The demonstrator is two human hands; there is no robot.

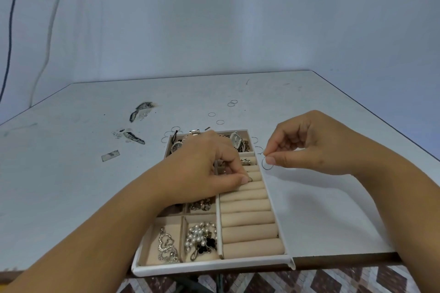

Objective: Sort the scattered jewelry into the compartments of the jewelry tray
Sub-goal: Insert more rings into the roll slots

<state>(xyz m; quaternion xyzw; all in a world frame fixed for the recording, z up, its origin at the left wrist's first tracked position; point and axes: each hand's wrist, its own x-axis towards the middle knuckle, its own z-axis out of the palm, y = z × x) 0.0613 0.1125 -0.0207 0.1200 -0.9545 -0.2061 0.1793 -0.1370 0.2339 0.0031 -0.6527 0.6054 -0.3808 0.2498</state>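
Observation:
A white jewelry tray [278,216] with beige lining lies at the table's near edge. My left hand [204,169] reaches over it and pinches a small ring [250,179] at the beige ring rolls [250,223]. My right hand [314,143] hovers just right of the tray, pinching a thin wire hoop [266,166] between thumb and forefinger. Watches [235,139] fill the far compartment. A pearl necklace with a black clover [202,238] and a heart pendant [166,245] lie in the near compartments. Another ring [245,162] sits in the far rolls.
Several thin hoops [220,122] lie scattered on the white table [95,173] beyond and beside the tray. Worn patches and a tape scrap [110,155] mark the table's left side. The table's front edge runs just under the tray; a patterned floor shows below.

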